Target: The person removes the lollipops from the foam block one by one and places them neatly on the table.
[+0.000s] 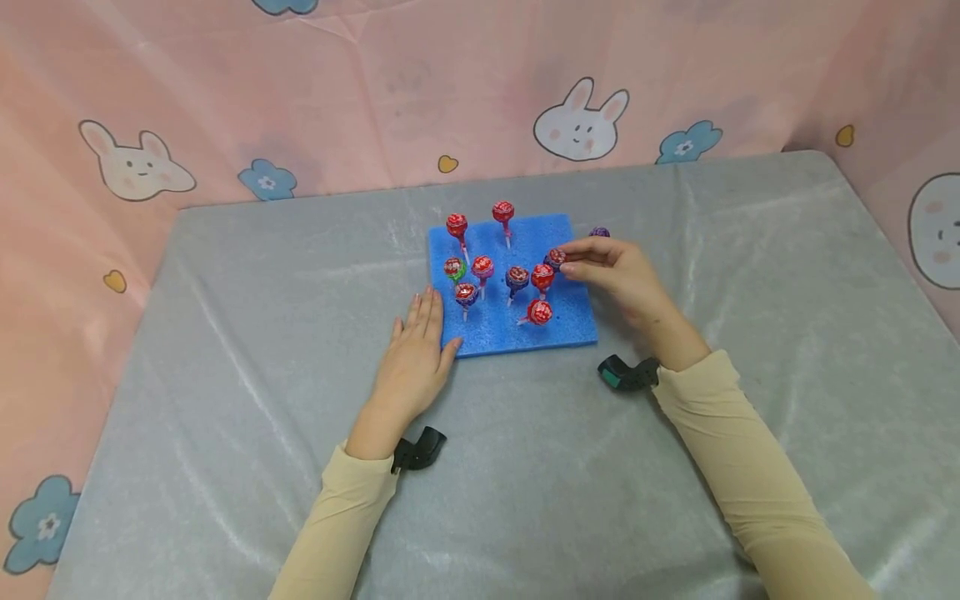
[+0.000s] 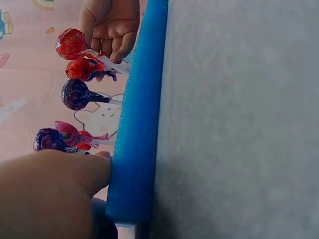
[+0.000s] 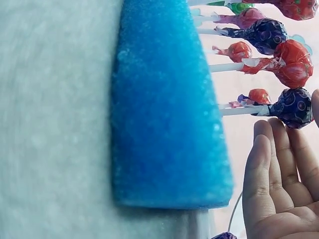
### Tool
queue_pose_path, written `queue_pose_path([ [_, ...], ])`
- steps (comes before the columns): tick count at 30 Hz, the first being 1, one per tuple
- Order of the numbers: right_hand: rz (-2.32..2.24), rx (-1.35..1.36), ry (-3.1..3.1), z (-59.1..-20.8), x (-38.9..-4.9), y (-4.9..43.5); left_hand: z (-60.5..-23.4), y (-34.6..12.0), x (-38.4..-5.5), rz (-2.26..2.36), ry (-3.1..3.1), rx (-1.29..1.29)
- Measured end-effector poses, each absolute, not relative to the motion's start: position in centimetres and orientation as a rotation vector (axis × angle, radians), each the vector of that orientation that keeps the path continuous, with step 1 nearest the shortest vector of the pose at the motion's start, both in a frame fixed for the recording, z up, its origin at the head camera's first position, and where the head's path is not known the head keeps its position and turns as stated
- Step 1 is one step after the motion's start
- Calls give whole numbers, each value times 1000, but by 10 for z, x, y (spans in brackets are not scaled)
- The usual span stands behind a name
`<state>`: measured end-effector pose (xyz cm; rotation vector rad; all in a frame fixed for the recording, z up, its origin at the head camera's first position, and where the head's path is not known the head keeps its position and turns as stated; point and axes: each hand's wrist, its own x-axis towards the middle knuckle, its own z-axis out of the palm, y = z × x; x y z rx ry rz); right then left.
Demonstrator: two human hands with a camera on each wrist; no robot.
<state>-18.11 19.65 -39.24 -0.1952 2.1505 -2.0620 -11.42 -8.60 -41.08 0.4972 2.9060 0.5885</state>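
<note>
A blue foam board lies on the table with several wrapped lollipops standing in it by their white sticks. My left hand rests flat along the board's left edge, fingers straight and thumb over the front corner. At the right side, my right hand pinches the head of a dark blue lollipop, whose stick meets the foam. Beside that one stand a red lollipop and another dark blue one. Nearer the front, a red lollipop leans over. Close to my left fingers is a blue-and-red lollipop.
Past my right hand, a purple lollipop shows on the table, partly hidden. Two red lollipops stand at the board's back. A grey cloth covers the table, and a pink printed curtain hangs behind it.
</note>
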Motion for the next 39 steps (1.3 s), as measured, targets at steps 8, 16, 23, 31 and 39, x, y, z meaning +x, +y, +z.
queue_pose_path([
  [8, -2050, -205, 2155, -392, -183, 195, -411, -87, -115, 585, 2909, 492],
  [16, -2110, -222, 2122, -394, -183, 195, -411, -87, -115, 583, 2910, 493],
  [23, -2132, -222, 2124, -395, -183, 196, -411, -86, -115, 586, 2911, 500],
  [31, -2152, -189, 2124, -392, -181, 196, -412, -87, -116, 579, 2906, 499],
  [39, -2248, -185, 2068, -390, -179, 197, -413, -86, -116, 569, 2897, 487],
])
